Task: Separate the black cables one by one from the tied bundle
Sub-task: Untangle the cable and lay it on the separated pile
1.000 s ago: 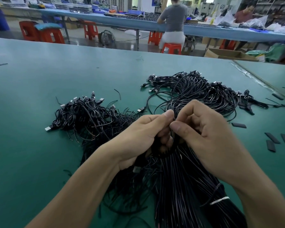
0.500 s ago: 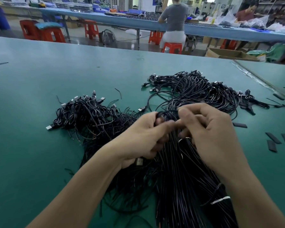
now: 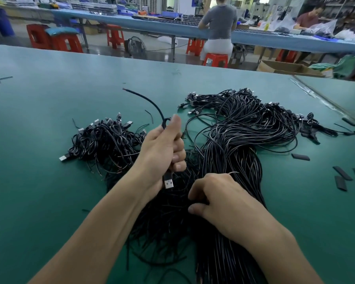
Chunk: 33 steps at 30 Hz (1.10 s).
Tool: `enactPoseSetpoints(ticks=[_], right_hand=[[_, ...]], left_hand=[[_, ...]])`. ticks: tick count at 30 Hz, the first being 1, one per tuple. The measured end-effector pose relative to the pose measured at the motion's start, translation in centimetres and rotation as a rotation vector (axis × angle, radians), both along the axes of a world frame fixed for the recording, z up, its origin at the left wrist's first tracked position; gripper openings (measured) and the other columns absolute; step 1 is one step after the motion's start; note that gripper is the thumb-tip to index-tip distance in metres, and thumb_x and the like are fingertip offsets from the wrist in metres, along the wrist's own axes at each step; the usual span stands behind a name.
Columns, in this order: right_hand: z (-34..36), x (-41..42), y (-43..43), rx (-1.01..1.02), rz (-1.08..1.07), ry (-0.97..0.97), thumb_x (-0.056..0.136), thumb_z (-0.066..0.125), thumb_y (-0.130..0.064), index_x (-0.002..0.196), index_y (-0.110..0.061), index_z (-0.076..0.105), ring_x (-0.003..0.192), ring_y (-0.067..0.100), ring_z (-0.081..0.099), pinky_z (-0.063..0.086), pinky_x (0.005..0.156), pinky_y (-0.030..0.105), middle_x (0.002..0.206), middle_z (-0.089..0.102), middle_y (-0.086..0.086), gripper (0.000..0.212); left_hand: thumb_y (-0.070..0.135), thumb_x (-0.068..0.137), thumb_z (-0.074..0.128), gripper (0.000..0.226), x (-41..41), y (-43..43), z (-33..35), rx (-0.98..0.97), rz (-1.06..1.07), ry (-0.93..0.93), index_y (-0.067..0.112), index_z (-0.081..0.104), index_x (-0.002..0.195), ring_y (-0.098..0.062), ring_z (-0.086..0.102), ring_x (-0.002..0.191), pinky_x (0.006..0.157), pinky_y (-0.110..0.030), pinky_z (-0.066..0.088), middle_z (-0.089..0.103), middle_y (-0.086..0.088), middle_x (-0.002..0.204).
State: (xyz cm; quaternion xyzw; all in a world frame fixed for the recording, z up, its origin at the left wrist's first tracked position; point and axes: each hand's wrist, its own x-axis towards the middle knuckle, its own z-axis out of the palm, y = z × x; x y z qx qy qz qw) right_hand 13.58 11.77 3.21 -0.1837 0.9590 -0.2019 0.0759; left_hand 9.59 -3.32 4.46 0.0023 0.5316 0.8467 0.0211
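Left hand point(image 3: 162, 152) is raised over the bench point(image 3: 39, 181), fist wrapped round one cable point(image 3: 150, 101). Its plug point(image 3: 168, 183) pokes out below the fist, and the other end arcs up and left in the air. Right hand point(image 3: 223, 203) sits lower, fingers curled into the bundle point(image 3: 234, 156), gripping it. We see the bundle running from the near edge to a spread of loops farther off. We log a loose pile point(image 3: 105, 142) left of the fist and black strips point(image 3: 341, 173) far right.
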Motion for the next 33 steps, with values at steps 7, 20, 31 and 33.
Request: enactPoseSetpoints(ticks=[7,20,31,33], right_hand=[[0.4,0.0,0.3,-0.073,0.0,0.026,0.091,0.067,-0.039,0.09,-0.03,0.067,0.081,0.008,0.06,0.054,0.076,0.033,0.086,0.059,-0.013,0.009],[0.8,-1.5,2.4,-0.585,-0.398,0.316,0.089,0.066,-0.024,0.077,-0.028,0.068,0.059,0.001,0.062,0.048,0.059,0.017,0.065,0.068,-0.017,0.012],[3.2,-0.1,1.0,-0.957,-0.278,0.39,0.088,0.072,-0.015,0.084,-0.027,0.076,0.067,0.015,0.067,0.055,0.063,0.025,0.076,0.074,-0.005,0.014],[3.5,-0.1,1.3,-0.835,-0.255,0.395,0.085,0.075,-0.012,0.082,-0.032,0.075,0.063,0.008,0.063,0.05,0.062,0.021,0.075,0.071,-0.007,0.02]], left_hand=[[0.059,0.1,0.036,0.054,0.6,0.4,0.1,-0.147,-0.027,0.045,0.025,0.043,0.059,-0.011,0.033,0.033,0.038,-0.025,0.042,0.039,0.004,0.047],[0.04,0.105,0.03,0.044,1.4,0.9,1.4,-0.145,-0.214,0.207,0.026,0.045,0.065,-0.008,0.017,0.038,0.036,-0.019,0.02,0.027,0.009,0.053],[0.045,0.095,0.037,0.027,2.6,3.0,0.9,-0.256,-0.298,0.222,0.032,0.047,0.074,-0.007,0.018,0.037,0.04,-0.013,0.019,0.028,0.013,0.048],[0.044,0.094,0.037,0.024,2.5,2.8,0.9,-0.22,-0.288,0.208,0.022,0.045,0.096,-0.007,0.016,0.036,0.04,-0.012,0.019,0.026,0.012,0.047]])
